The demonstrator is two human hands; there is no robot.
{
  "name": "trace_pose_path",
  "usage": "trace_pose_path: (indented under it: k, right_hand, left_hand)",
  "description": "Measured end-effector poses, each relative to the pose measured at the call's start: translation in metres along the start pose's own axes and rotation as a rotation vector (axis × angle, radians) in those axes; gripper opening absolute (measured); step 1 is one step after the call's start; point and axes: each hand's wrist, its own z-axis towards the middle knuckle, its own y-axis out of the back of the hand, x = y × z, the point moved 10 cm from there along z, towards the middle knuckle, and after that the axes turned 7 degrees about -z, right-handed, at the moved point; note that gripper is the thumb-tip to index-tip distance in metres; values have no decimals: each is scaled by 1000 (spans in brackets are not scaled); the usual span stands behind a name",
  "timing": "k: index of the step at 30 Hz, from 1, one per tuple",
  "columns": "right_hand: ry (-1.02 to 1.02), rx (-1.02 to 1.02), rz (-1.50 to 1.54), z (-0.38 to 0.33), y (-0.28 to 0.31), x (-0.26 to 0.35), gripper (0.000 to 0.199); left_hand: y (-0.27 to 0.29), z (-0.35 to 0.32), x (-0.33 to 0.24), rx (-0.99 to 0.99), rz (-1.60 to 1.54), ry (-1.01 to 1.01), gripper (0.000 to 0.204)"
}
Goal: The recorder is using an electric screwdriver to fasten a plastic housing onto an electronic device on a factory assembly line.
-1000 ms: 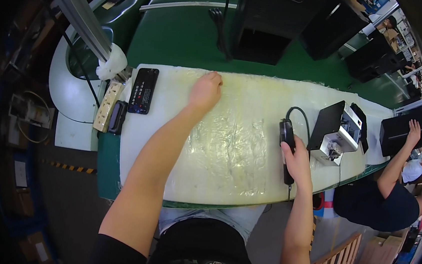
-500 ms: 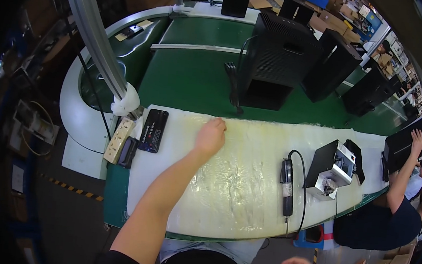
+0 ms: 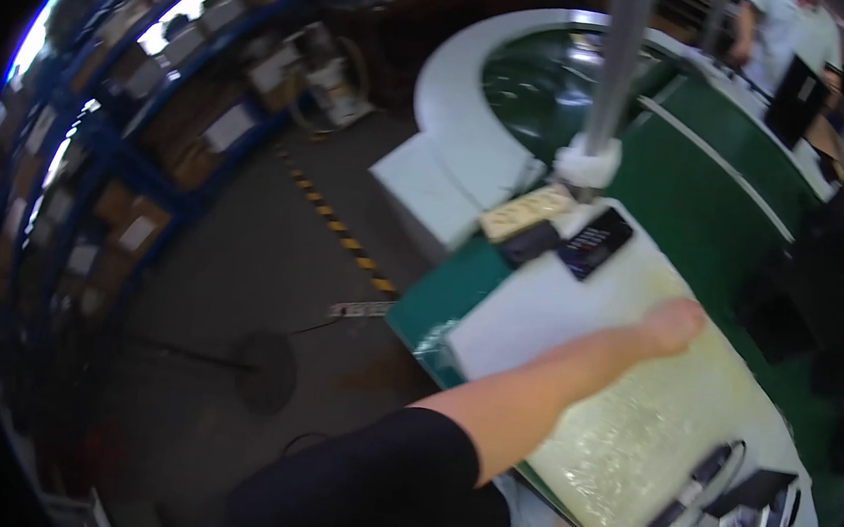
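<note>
The left hand point(image 3: 672, 326) rests on the pale work mat point(image 3: 629, 422), fingers curled under as far as the blur shows; nothing is in them. Just beyond the knuckles lies a black remote-like device point(image 3: 596, 243). Since half a second ago the view has swung left. The electric screwdriver point(image 3: 691, 488) lies well behind the hand; the right hand is out of view.

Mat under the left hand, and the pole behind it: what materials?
Mat: looks like soft plastic or rubber sheet, pale yellowish, glossy with wrinkled glare; left hand rests on it. Pole: probably metal, grey with a dull sheen; its white base wrap is too blurred to identify.
</note>
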Motion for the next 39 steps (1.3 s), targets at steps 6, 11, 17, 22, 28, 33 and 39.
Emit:
trace_pose_path:
  k: [6, 11, 17, 22, 28, 33, 39]
  right_hand:
    - [-83, 129, -499, 48, -45, 57, 40]
    - [-132, 180, -798, 56, -60, 68, 41]
    - [-153, 279, -1130, 73, -80, 82, 42]
    - [-115, 345, -1366, 88, -94, 95, 43]
    - [0, 402, -1619, 103, -127, 109, 44]
    - [140, 223, -1719, 88, -101, 145, 45]
    - [200, -390, -1425, -38, 7, 90, 46]
  left_hand:
    - [-4, -14, 15, -36, 96, -1, 22]
    - [-8, -9, -2, -100, 211, -82, 16]
    - [-24, 1, 6, -23, 273, -19, 22]
    - [-25, 1, 1, 45, 281, -22, 24]
    - [-16, -6, 3, 7, 279, -30, 24]
    - [-16, 2, 18, 6, -163, 241, 17]
    - [-13, -2, 23, 9, -80, 108, 24]
